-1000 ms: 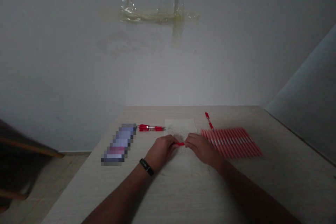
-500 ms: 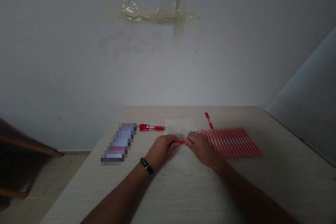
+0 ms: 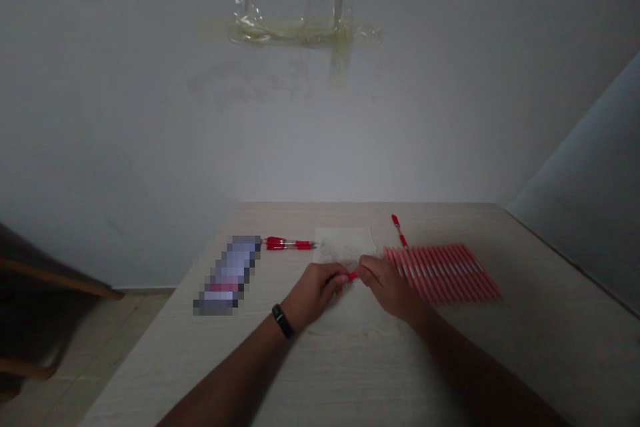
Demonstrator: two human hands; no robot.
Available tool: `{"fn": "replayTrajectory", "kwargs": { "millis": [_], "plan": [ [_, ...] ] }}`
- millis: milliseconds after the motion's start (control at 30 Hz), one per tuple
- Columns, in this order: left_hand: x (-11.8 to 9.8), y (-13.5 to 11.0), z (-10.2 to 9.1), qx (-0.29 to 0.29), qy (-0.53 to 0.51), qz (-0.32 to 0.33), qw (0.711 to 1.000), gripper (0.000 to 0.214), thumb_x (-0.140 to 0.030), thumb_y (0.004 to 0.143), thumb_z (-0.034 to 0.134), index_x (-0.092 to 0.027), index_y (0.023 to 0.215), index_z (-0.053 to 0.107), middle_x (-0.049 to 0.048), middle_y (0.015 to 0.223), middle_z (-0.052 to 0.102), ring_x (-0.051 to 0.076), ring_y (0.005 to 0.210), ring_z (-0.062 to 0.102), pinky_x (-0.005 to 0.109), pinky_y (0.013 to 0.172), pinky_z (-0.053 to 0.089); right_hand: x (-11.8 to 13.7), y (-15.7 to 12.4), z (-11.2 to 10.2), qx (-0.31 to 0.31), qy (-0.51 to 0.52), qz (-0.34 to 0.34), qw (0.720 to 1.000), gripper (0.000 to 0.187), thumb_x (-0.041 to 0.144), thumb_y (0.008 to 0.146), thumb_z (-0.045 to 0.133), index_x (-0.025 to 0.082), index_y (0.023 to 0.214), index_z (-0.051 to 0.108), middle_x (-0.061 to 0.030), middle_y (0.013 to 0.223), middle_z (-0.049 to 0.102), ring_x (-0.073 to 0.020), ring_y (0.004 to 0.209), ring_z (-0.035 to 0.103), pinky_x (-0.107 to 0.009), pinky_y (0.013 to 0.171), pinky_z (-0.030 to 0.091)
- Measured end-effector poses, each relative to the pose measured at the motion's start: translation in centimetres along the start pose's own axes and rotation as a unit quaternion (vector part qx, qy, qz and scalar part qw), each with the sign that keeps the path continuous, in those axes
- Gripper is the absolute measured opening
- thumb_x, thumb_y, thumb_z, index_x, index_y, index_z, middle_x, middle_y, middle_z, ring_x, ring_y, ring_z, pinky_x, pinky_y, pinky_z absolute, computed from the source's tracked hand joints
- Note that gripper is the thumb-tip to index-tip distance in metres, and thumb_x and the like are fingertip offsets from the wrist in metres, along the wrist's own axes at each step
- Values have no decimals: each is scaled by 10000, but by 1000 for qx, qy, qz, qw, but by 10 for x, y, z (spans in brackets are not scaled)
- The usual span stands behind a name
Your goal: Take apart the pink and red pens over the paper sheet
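Note:
Between my hands is a small red pen part (image 3: 353, 275), mostly hidden by the fingers. My left hand (image 3: 319, 287), below a black wristband (image 3: 283, 321), pinches its left end. The fingers of my right hand (image 3: 385, 282) are closed round the other end. Both hands are over a pale sheet (image 3: 345, 313) with scribbles on its upper part. Just right of my right hand lies a row of several red pens (image 3: 440, 272) side by side. Another red pen (image 3: 399, 231) points away behind the row. Red pens with clear middles (image 3: 289, 243) lie left of the sheet.
A blurred-out phone-like object (image 3: 227, 275) lies on the left of the pale wooden table (image 3: 270, 373). The wall (image 3: 310, 140) rises at the table's back edge. Wooden furniture (image 3: 50, 300) stands on the floor at the left.
Both hands have shifted slightly right and nearer to me with the red part. They sit a little closer together, and less of the part shows.

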State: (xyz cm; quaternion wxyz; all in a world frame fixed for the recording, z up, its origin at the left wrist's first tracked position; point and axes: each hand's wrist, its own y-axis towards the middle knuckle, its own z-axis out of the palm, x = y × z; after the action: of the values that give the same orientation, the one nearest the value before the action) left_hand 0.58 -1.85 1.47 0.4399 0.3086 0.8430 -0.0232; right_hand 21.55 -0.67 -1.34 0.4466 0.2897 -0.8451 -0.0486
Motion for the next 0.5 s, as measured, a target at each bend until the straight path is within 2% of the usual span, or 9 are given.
{"fn": "replayTrajectory", "kwargs": {
  "millis": [100, 267, 500],
  "plan": [
    [0, 0, -1, 0, -6, -13, 1000, 330, -325, 1009, 440, -140, 865, 672, 8, 685, 618, 126, 621, 531, 226, 604, 382, 2, 1, -3, -4, -13, -19, 1000, 355, 374, 1058, 376, 200, 758, 454, 10, 756, 509, -142, 716, 477, -265, 666, 347],
    [5, 2, -2, -42, 97, -32, 994, 272, -374, 969, 535, -164, 913, 698, 54, 832, 689, 174, 751, 603, 256, 686, 427, 1, 4, -11, 19, -62, -41, 997, 304, 380, 1040, 451, 188, 829, 557, -22, 861, 577, -165, 832, 535, -284, 751, 389],
    [8, 0, -3, -46, 140, -31, 989, 258, -383, 964, 550, -183, 921, 708, 63, 869, 701, 184, 779, 625, 261, 708, 451, -3, 3, -14, 27, -76, -32, 996, 333, 326, 1058, 400, 187, 827, 596, -25, 834, 602, -164, 803, 560, -291, 736, 416]
  ]
}}
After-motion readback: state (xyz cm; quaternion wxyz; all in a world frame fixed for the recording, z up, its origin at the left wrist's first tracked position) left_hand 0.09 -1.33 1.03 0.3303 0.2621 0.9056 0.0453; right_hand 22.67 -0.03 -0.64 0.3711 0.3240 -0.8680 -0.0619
